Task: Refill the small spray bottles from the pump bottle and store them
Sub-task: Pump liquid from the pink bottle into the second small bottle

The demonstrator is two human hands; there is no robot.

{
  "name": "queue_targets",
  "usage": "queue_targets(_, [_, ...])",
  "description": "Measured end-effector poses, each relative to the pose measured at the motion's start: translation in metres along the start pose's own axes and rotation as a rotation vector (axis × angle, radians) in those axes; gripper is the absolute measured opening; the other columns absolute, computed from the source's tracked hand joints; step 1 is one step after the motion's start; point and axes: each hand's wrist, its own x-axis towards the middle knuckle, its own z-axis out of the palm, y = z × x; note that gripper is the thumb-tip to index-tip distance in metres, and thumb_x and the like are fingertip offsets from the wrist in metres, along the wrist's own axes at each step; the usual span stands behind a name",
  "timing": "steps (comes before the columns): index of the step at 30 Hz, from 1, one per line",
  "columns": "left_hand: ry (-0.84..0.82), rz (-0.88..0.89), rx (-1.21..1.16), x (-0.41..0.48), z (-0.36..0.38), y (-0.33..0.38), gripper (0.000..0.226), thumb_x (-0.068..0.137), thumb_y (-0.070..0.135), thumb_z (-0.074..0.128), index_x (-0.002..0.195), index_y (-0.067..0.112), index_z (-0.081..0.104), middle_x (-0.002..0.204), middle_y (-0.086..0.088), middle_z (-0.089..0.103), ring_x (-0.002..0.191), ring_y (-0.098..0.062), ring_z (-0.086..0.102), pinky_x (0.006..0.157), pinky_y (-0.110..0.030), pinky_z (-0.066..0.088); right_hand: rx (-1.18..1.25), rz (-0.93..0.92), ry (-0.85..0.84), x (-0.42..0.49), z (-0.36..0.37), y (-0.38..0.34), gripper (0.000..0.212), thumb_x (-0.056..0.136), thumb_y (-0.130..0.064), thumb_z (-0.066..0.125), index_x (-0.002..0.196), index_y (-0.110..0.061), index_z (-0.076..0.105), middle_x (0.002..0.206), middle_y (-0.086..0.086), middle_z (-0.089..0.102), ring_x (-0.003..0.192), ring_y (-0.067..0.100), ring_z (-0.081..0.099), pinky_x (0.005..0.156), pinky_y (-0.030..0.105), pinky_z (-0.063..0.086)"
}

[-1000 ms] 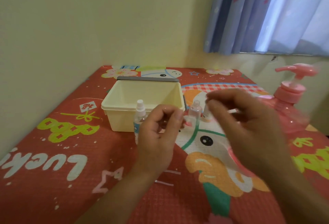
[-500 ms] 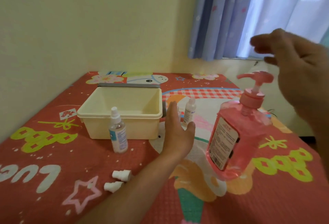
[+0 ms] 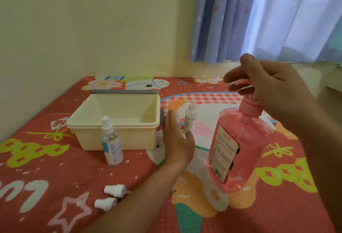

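Observation:
The pink pump bottle (image 3: 238,149) stands tilted on the mat at the right. My right hand (image 3: 268,92) is over its top, fingers curled round the pink pump head. My left hand (image 3: 177,144) is flat with straight fingers, thumb apart, just in front of a small clear uncapped bottle (image 3: 178,119) that it partly hides. A small white bottle (image 3: 189,119) stands right of that one. A capped spray bottle (image 3: 111,145) stands upright in front of the cream bin (image 3: 88,124). Two white spray heads (image 3: 114,189) (image 3: 105,203) lie loose on the mat near my left forearm.
The red cartoon-print mat (image 3: 46,177) covers the surface. The bin is open with a grey lid edge (image 3: 125,91) behind it. A cream wall runs along the left and back, and blue curtains (image 3: 259,16) hang at the back right.
My right hand has come down from above the pump bottle onto its pump head. My left hand has stayed near the small bottles. The view has shifted slightly.

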Motion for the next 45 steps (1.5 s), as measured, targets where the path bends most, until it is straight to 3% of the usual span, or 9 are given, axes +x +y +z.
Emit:
queue_targets(5, [0.080,-0.004,0.014,0.001,0.008,-0.004,0.071,0.091,0.004,0.053,0.152,0.021,0.020,0.154,-0.003,0.030,0.140,-0.023,0.032,0.114,-0.049,0.032,-0.038,-0.003,-0.015,0.000,-0.001,0.000,0.043,0.098,-0.047,0.039,0.085,-0.024,0.073,0.083,-0.012,0.073,0.072,-0.001,0.069,0.058,0.009,0.048])
queue_targets(13, [0.149,-0.016,0.087,-0.001,0.012,0.002,0.059,0.091,0.004,0.055,0.145,0.019,0.036,0.148,-0.001,0.036,0.135,-0.019,0.032,0.107,-0.035,0.031,-0.025,0.010,-0.023,-0.001,-0.002,0.000,0.043,0.098,-0.045,0.039,0.086,-0.023,0.073,0.084,-0.011,0.074,0.073,0.001,0.069,0.063,0.014,0.049])
queue_targets(20, [0.150,-0.093,-0.047,0.000,0.009,0.000,0.039,0.092,0.012,0.059,0.128,0.023,0.049,0.127,0.004,0.058,0.120,-0.018,0.054,0.101,-0.046,0.047,-0.029,0.008,-0.033,-0.001,-0.002,-0.002,0.042,0.098,-0.045,0.039,0.086,-0.023,0.073,0.085,-0.010,0.074,0.073,0.003,0.069,0.066,0.018,0.050])
queue_targets(25, [0.121,-0.130,-0.081,-0.008,0.001,0.008,0.049,0.091,0.017,0.063,0.137,0.019,0.043,0.131,-0.001,0.056,0.119,-0.018,0.054,0.101,-0.039,0.047,-0.022,0.019,-0.038,-0.001,-0.002,-0.002,0.042,0.098,-0.045,0.038,0.087,-0.023,0.072,0.087,-0.010,0.073,0.074,0.003,0.069,0.065,0.018,0.049])
queue_targets(28, [0.096,-0.157,-0.157,-0.018,-0.008,0.016,0.049,0.091,0.018,0.065,0.135,0.021,0.044,0.126,0.004,0.056,0.115,-0.013,0.053,0.090,-0.024,0.046,0.000,0.032,-0.042,-0.001,-0.003,-0.004,0.042,0.098,-0.045,0.039,0.085,-0.023,0.073,0.085,-0.009,0.074,0.074,0.004,0.070,0.068,0.020,0.051])
queue_targets(32, [0.070,-0.026,-0.248,-0.034,-0.023,0.028,0.040,0.088,0.023,0.068,0.118,0.039,0.047,0.111,0.024,0.055,0.104,0.003,0.052,0.078,-0.007,0.036,0.033,0.055,-0.045,-0.002,-0.003,-0.005,0.045,0.098,-0.045,0.040,0.086,-0.019,0.074,0.085,-0.006,0.075,0.075,0.005,0.070,0.071,0.023,0.055])
queue_targets(35, [0.054,0.101,-0.349,-0.042,-0.034,0.045,0.041,0.087,0.023,0.071,0.117,0.043,0.052,0.117,0.024,0.058,0.111,0.003,0.054,0.092,-0.017,0.044,0.038,0.062,-0.050,-0.002,-0.004,-0.006,0.047,0.098,-0.047,0.039,0.086,-0.019,0.074,0.085,-0.006,0.075,0.075,0.005,0.070,0.073,0.024,0.056])
queue_targets(40, [-0.058,0.289,-0.452,-0.039,-0.048,0.077,0.047,0.085,0.012,0.072,0.123,0.035,0.057,0.121,0.004,0.059,0.102,0.001,0.059,0.078,-0.013,0.050,0.027,0.063,-0.065,-0.001,-0.005,-0.006,0.049,0.098,-0.049,0.036,0.086,-0.021,0.075,0.086,-0.008,0.075,0.077,0.006,0.070,0.076,0.028,0.057])
queue_targets(45, [-0.101,0.372,-0.467,-0.033,-0.055,0.092,0.043,0.078,0.022,0.073,0.114,0.037,0.057,0.112,0.016,0.064,0.103,-0.007,0.062,0.082,-0.024,0.054,0.033,0.061,-0.068,-0.002,-0.007,-0.007,0.048,0.099,-0.048,0.036,0.087,-0.021,0.075,0.085,-0.007,0.075,0.076,0.006,0.070,0.074,0.024,0.056])
